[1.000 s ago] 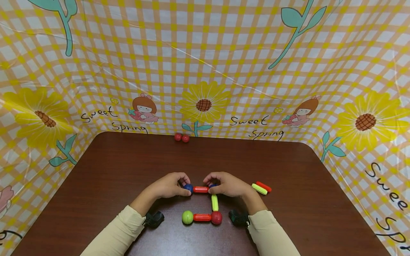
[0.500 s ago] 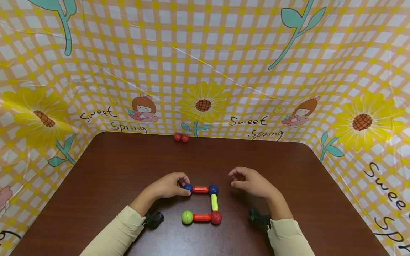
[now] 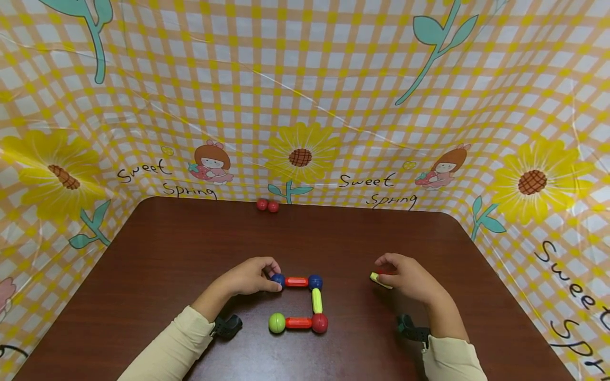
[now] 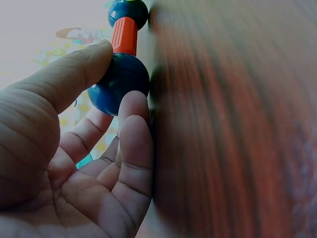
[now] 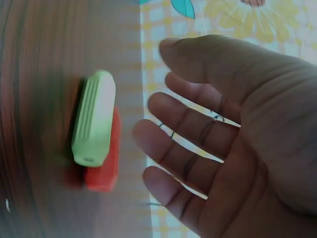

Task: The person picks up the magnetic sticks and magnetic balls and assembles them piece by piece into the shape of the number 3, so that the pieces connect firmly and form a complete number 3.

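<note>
My left hand (image 3: 250, 276) holds the left blue ball (image 3: 278, 281) between thumb and fingers; the left wrist view shows the grip on that ball (image 4: 121, 82). From it a red rod (image 3: 296, 282) runs to a second blue ball (image 3: 315, 282). A yellow-green rod (image 3: 317, 300) joins that one to a red ball (image 3: 320, 323), and another red rod (image 3: 298, 323) links to a green ball (image 3: 277, 323). My right hand (image 3: 414, 278) hovers with fingers spread beside a loose yellow-green rod (image 5: 94, 119) and a loose red rod (image 5: 104, 179), apart from both in the right wrist view.
Two red balls (image 3: 267, 206) lie at the back edge of the dark wooden table (image 3: 200, 227). A checked, flower-printed cloth (image 3: 305, 79) rises behind the table and along both sides.
My right hand has let go of the right blue ball and moved rightward to the loose rods. The left hand keeps its hold, and the joined pieces stay in place.
</note>
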{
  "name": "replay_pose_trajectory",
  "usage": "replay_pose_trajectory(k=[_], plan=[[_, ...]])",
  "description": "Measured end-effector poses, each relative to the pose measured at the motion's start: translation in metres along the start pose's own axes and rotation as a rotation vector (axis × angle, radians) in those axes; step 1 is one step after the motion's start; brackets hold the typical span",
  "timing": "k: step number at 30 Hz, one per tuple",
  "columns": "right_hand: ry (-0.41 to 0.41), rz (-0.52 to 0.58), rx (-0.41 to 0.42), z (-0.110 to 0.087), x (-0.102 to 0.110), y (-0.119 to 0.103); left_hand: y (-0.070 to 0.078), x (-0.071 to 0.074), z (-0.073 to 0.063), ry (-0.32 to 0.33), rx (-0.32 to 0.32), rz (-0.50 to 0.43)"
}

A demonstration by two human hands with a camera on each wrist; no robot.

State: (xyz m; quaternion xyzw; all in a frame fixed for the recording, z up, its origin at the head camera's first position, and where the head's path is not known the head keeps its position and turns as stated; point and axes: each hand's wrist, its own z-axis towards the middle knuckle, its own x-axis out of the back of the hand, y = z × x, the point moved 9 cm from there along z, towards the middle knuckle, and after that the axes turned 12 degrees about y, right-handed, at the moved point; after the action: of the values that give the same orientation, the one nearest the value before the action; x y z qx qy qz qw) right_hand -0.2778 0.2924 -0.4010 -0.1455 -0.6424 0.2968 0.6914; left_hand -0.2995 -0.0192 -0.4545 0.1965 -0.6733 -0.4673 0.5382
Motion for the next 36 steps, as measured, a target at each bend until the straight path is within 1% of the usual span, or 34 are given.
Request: replay_pose_trajectory(k=[2, 6, 8, 13, 19, 25, 31, 36], plan=[[-0.017, -0.011, 0.002, -0.001, 0.000, 0.004, -0.001, 0.000, 0.000, -0.001, 0.003, 0.001], [-0.044, -0.023, 0.034, -0.002, -0.003, 0.007, -0.002, -0.001, 0.000, -0.002, 0.004, 0.000], [-0.054, -0.021, 0.049, -0.002, -0.005, 0.007, -0.002, -0.001, 0.000, 0.001, 0.008, -0.004], [-0.068, -0.015, 0.055, -0.001, -0.008, 0.005, -0.001, 0.000, -0.001, 0.001, 0.016, -0.016], [-0.097, -0.006, 0.078, -0.003, -0.017, 0.001, 0.001, 0.000, -0.003, -0.007, 0.015, -0.006], [-0.127, 0.012, 0.048, -0.003, -0.026, 0.003, 0.000, -0.001, -0.002, -0.011, 0.025, -0.010], [-0.140, 0.042, 0.018, -0.002, -0.030, 0.003, 0.001, 0.000, -0.002, -0.007, 0.015, -0.012], [-0.120, 0.129, 0.022, 0.007, -0.037, 0.000, 0.000, 0.000, -0.002, -0.005, 0.021, -0.018]])
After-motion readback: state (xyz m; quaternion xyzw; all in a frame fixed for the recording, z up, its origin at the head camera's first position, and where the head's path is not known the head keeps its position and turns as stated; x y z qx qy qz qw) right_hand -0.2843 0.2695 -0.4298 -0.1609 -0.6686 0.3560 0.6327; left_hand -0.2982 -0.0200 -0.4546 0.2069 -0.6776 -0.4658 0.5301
